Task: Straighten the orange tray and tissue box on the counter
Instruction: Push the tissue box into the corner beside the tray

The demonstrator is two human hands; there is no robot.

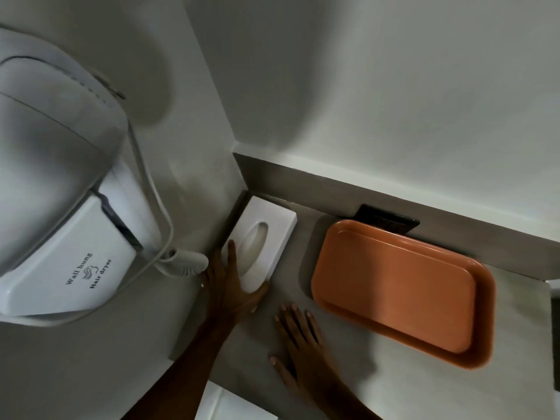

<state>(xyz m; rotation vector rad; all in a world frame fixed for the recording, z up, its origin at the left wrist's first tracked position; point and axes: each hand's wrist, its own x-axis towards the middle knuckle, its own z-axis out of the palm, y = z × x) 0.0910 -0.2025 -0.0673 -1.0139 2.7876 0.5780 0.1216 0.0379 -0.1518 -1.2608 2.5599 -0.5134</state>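
Left hand [231, 291] gripping near end of white tissue box [262, 242] at frame centre, right hand [298, 338] open, flat on counter [348, 371], orange tray [400, 291] right of centre, untouched

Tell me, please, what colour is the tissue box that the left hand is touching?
White, plain; the tissue box shows in the head view.

I have one view only, from the head camera, wide-angle and tilted so the walls lean. It looks steeply down into a corner where the counter [303, 298] meets two walls. It sits close: the wall-hung dryer [60, 207] fills the left edge, both hands come in from the bottom, and the tray [394, 292] lies right of centre.
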